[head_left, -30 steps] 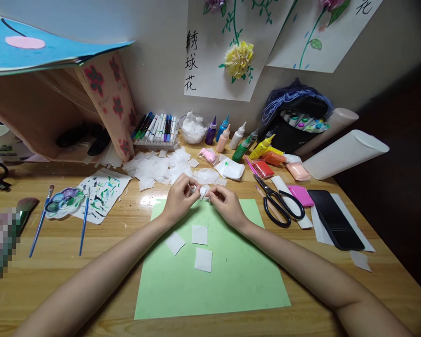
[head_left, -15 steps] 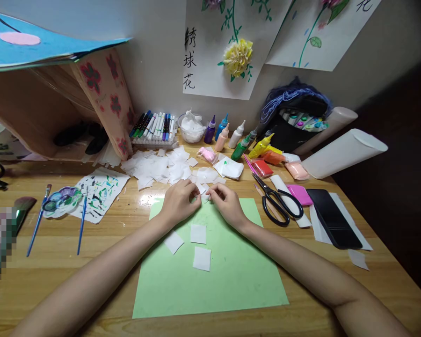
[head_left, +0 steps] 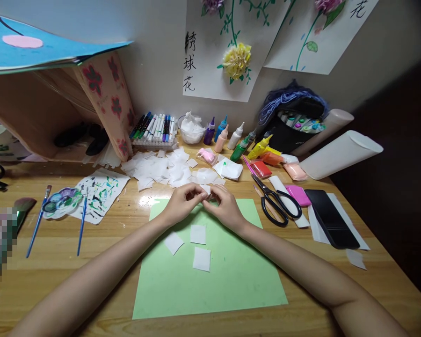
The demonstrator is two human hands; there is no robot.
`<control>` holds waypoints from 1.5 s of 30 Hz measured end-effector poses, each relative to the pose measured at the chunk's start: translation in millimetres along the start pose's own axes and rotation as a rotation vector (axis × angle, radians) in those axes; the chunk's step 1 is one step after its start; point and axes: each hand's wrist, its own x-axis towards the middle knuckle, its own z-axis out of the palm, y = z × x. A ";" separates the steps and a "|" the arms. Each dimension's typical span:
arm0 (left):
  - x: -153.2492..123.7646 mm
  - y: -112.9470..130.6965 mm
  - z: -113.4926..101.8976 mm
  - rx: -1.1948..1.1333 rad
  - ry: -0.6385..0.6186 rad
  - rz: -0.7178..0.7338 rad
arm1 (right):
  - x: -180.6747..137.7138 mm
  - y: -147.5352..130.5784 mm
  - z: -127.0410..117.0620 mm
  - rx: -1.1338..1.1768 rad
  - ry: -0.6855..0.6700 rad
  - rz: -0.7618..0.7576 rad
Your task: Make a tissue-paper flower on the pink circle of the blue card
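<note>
My left hand (head_left: 183, 202) and my right hand (head_left: 226, 206) meet above the far edge of a light green sheet of paper (head_left: 210, 295). Their fingers are closed together around a small white piece of paper (head_left: 206, 189), which shows between the fingertips; part of it is hidden. Nearer to me on the green sheet lie three white paper squares: a left one (head_left: 174, 243) turned at an angle, an upper one (head_left: 198, 234) and a lower one (head_left: 201, 259). Just beyond my hands spreads a heap of loose white paper pieces (head_left: 154, 168).
Black-handled scissors (head_left: 275, 203) and a phone (head_left: 331, 219) lie to the right. Paint bottles (head_left: 239, 149), a marker rack (head_left: 156, 128) and a glass bowl (head_left: 191, 133) stand behind. Paintbrushes (head_left: 82, 224) and a paint-smeared paper (head_left: 103, 196) lie left.
My hands have come closer together, their fingertips now meeting. The small white paper piece shows more clearly between them, a little higher. The squares on the green sheet have stayed put.
</note>
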 end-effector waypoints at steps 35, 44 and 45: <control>1.2 -2.7 -0.4 0.301 0.208 0.006 | 2.4 6.7 -4.2 0.304 -0.156 0.110; -5.7 5.0 3.8 0.488 0.129 0.255 | 1.8 8.3 -2.8 0.349 -0.157 0.119; -5.7 4.6 3.7 0.500 0.128 0.263 | 1.8 8.2 -2.8 0.348 -0.156 0.115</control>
